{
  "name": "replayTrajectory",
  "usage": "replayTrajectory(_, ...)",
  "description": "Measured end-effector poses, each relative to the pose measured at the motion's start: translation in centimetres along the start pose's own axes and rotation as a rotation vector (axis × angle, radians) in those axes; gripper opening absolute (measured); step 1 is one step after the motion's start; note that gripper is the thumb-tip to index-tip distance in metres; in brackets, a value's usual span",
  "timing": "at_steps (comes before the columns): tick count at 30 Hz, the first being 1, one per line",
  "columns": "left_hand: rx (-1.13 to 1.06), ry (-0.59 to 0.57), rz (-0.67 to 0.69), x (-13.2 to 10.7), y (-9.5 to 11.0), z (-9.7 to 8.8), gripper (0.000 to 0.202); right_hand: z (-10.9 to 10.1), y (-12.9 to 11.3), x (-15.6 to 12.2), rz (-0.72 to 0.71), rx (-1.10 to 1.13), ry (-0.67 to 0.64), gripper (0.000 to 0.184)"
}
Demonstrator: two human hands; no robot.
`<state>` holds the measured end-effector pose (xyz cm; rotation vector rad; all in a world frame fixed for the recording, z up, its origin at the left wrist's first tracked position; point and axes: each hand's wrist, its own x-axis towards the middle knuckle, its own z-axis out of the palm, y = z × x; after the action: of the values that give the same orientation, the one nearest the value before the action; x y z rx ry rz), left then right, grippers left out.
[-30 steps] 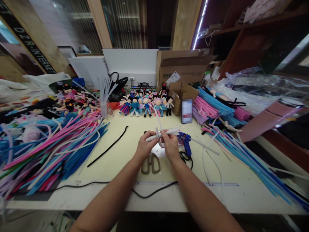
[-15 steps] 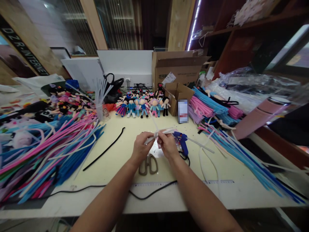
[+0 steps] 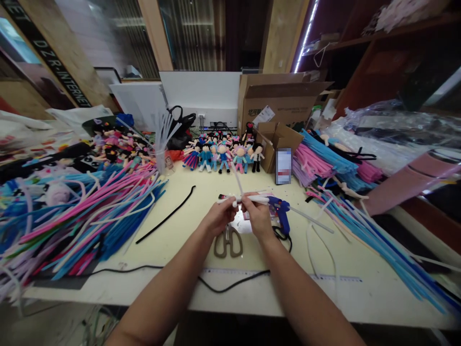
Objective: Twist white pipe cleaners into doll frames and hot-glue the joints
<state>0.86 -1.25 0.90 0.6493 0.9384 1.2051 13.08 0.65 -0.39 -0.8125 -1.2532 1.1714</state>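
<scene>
My left hand (image 3: 220, 216) and my right hand (image 3: 258, 218) meet above the middle of the table, both with fingers pinched. Between them is a white pipe cleaner piece (image 3: 262, 198), lying roughly level; a dark end shows past the left fingers. One white strand (image 3: 236, 179) sticks up from it, away from me. How the piece is twisted inside the fingers is hidden. Scissors with grey-brown handles (image 3: 228, 242) lie just below my hands. Close to my right hand is a blue glue gun (image 3: 283, 211), a clear glue stick (image 3: 317, 222) extending from its back.
A black pipe cleaner (image 3: 165, 218) lies at left, near a big heap of coloured pipe cleaners (image 3: 108, 211). Small dolls (image 3: 223, 156), a phone (image 3: 283, 166) and cardboard boxes (image 3: 284, 98) stand behind. At right are more pipe cleaners (image 3: 367, 235) and a pink flask (image 3: 406, 185). A ruler (image 3: 324, 277) lies in front.
The view has turned slightly left, so the scene sits further right. My left fingers have shifted on the white piece, and its dark end now shows beside them.
</scene>
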Motion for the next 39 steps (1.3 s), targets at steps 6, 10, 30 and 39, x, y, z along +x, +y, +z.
replayTrajectory(6,-0.027,-0.024,0.072,-0.1,-0.1,0.4,0.025,0.6,0.2,-0.2,0.048,0.063,0.052,0.022)
replayTrajectory(10,0.042,-0.02,0.166,0.1,-0.4,0.1,0.026,0.7,0.2,-0.3,0.067,0.081,0.081,0.024)
replayTrajectory(30,0.578,0.056,0.519,-0.7,0.6,-0.4,0.025,0.1,0.8,0.4,0.188,0.247,0.049,0.023)
replayTrajectory(39,0.137,-0.003,-0.118,0.6,0.5,-1.1,0.062,-0.2,-0.8,0.0,0.013,-0.044,-0.03,0.017)
